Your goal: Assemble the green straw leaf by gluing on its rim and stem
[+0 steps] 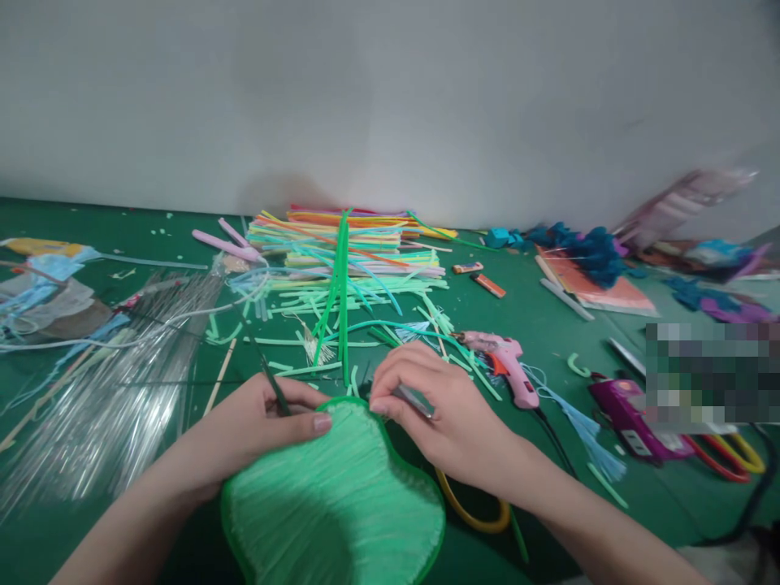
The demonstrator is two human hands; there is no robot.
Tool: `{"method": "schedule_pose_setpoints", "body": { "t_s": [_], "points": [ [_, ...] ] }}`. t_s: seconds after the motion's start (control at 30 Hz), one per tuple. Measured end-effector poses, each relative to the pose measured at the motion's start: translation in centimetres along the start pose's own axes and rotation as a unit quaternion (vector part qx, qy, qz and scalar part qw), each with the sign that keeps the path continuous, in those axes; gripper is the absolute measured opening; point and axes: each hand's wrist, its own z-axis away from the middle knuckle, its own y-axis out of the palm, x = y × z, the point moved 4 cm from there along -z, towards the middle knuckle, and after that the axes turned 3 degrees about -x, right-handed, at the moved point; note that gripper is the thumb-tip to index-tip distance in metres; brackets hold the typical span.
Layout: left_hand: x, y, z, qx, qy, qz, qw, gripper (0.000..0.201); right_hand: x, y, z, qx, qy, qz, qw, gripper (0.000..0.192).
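While both hands' fingers pinching a green leaf, cluttered green table, white wall.

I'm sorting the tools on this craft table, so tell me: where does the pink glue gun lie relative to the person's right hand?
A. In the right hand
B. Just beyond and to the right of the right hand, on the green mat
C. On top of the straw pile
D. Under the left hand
B: the pink glue gun lies on the green mat, apart from the right hand, which rests on the green leaf-shaped piece.
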Motion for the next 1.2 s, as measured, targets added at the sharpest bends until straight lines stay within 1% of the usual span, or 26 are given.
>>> {"method": "schedule_pose_setpoints", "body": {
  "t_s": [0.13, 0.27, 0.37, 0.47, 0.53, 0.63, 0.67, 0.7, 0.77, 0.83, 0.9, 0.97, 1.07, 1.13, 1.2],
  "points": [
    [0.2, -0.2, 0.3, -0.027, -0.010, 0.025, 0.999, 0.031, -0.7, -1.5, 1.4, 0.012, 0.043, 0.005, 0.999, 0.017],
    [0.4, -0.6, 0.2, -0.061, -0.008, 0.062, 0.996, 0.045, -1.8, -2.8, 2.6, -0.033, 0.098, 0.027, 0.994, 0.037],
    [0.4, -0.6, -0.1, -0.053, -0.017, 0.100, 0.993, 0.054, -2.0, -3.0, 3.1, -0.036, 0.098, 0.041, 0.994, 0.048],
    [0.4, -0.5, -0.3, -0.037, -0.030, 0.162, 0.986, 0.054, -1.7, -2.7, 3.4, -0.033, 0.085, 0.069, 0.993, 0.053],
    [0.3, -0.5, -0.2, -0.030, -0.031, 0.198, 0.979, 0.052, -1.6, -2.6, 3.5, -0.042, 0.098, 0.081, 0.991, 0.049],
    [0.1, -0.4, -0.1, -0.022, -0.032, 0.230, 0.972, 0.053, -1.7, -2.2, 3.6, -0.056, 0.141, 0.069, 0.986, 0.029],
    [0.1, -0.4, -0.1, -0.021, -0.032, 0.236, 0.971, 0.054, -1.7, -2.1, 3.6, -0.056, 0.151, 0.057, 0.985, 0.024],
    [0.1, -0.4, -0.1, -0.019, -0.033, 0.241, 0.970, 0.055, -1.6, -1.9, 3.6, -0.055, 0.153, 0.046, 0.986, 0.023],
    [0.1, -0.4, -0.1, -0.016, -0.035, 0.248, 0.968, 0.056, -1.3, -1.6, 3.6, -0.052, 0.123, 0.036, 0.990, 0.038],
    [0.0, -0.3, -0.1, -0.016, -0.035, 0.251, 0.967, 0.055, -0.7, -1.3, 3.6, -0.062, 0.072, 0.042, 0.995, 0.053],
    [-0.2, -0.2, -0.1, -0.020, -0.032, 0.252, 0.967, 0.054, -0.2, -1.1, 3.5, -0.075, 0.042, 0.046, 0.995, 0.057],
    [-0.4, -0.1, 0.0, -0.023, -0.029, 0.254, 0.967, 0.052, -0.1, -0.7, 3.4, -0.071, 0.064, 0.034, 0.995, 0.048],
    [-0.6, 0.0, 0.2, -0.017, -0.023, 0.260, 0.965, 0.051, 0.1, -0.2, 2.9, -0.046, 0.103, 0.012, 0.994, 0.018],
    [-0.6, 0.1, 0.4, -0.008, -0.019, 0.263, 0.965, 0.053, 0.3, 0.0, 2.5, -0.055, 0.094, 0.014, 0.994, 0.014],
    [-0.6, 0.0, 0.6, -0.004, -0.013, 0.263, 0.965, 0.054, 0.6, 0.1, 1.9, -0.082, 0.082, 0.032, 0.993, 0.013]
  ]
}}
